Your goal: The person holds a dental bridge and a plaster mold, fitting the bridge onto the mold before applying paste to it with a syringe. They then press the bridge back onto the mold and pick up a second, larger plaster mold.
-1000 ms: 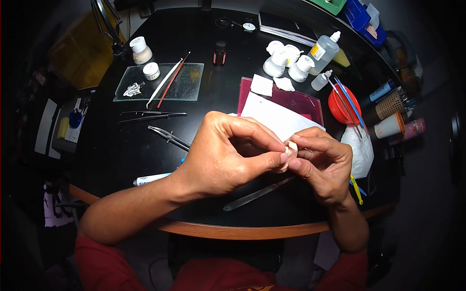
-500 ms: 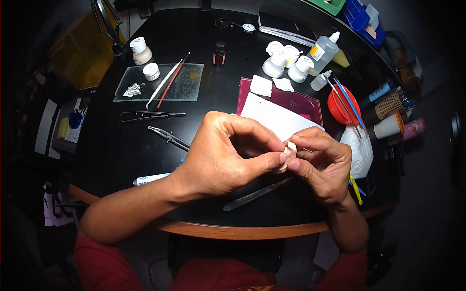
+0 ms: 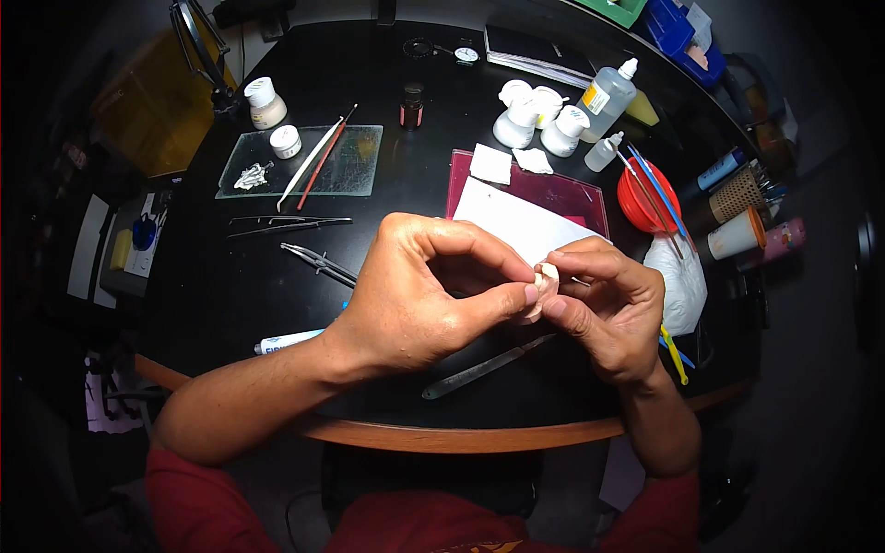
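Between my two hands is a small pinkish dental model with pale tooth-like tops; fingers cover much of it. My left hand pinches its left side with thumb and forefinger. On the other side, my right hand grips it between thumb and fingertips. A grey metal spatula or knife lies on the table below them. Just behind the hands, a white paper sheet rests on a dark red plate. Left of my left hand lie metal locking tweezers and a white tube.
A glass slab at the left carries a small jar and thin brushes or tools. White bottles stand at the back right. At the right are a red bowl and crumpled white tissue. The table has a wooden front edge.
Both hands keep their hold on the dental model, with hardly any change in finger position. The whole view has shifted slightly.
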### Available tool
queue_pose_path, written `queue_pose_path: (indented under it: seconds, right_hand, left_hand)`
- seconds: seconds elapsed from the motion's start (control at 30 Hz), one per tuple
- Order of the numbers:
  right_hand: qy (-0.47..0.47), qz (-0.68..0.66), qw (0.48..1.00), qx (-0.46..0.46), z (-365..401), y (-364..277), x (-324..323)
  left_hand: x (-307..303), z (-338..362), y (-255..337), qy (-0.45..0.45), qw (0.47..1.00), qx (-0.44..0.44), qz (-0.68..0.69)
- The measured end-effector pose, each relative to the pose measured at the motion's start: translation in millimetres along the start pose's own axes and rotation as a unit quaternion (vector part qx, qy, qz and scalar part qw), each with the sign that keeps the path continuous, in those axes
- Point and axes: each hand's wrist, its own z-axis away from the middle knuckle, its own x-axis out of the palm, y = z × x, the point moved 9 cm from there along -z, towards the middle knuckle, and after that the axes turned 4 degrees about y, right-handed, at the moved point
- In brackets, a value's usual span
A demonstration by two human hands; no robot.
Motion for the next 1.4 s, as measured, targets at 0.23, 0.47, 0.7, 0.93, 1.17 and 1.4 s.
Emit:
queue_pose_path:
  seconds: [0.23,0.47,0.7,0.93,1.17,1.4]
  right_hand:
    - [-0.011,-0.008,1.0,-0.003,0.7,2.2,0.0]
    - [-0.011,-0.003,1.0,-0.003,1.5,2.5,-0.4]
    - [-0.014,0.011,1.0,-0.004,0.3,0.1,-0.8]
    - [-0.014,0.008,1.0,0.001,0.5,0.9,-1.2]
    - [-0.014,0.015,1.0,0.004,0.7,0.1,-1.0]
    - [-0.017,0.022,1.0,0.009,0.2,0.4,0.0]
  left_hand:
    - [0.2,-0.6,-2.8,-0.011,1.0,-0.018,0.012]
    - [0.4,-0.8,0.1,-0.013,1.0,-0.001,0.002]
    - [-0.4,-0.8,0.2,-0.008,1.0,-0.002,-0.005]
    - [-2.5,-0.7,3.5,-0.003,1.0,0.002,-0.021]
    - [-2.8,-0.3,1.8,-0.002,1.0,-0.001,-0.028]
    - [-2.6,-0.4,0.6,-0.005,1.0,-0.01,-0.017]
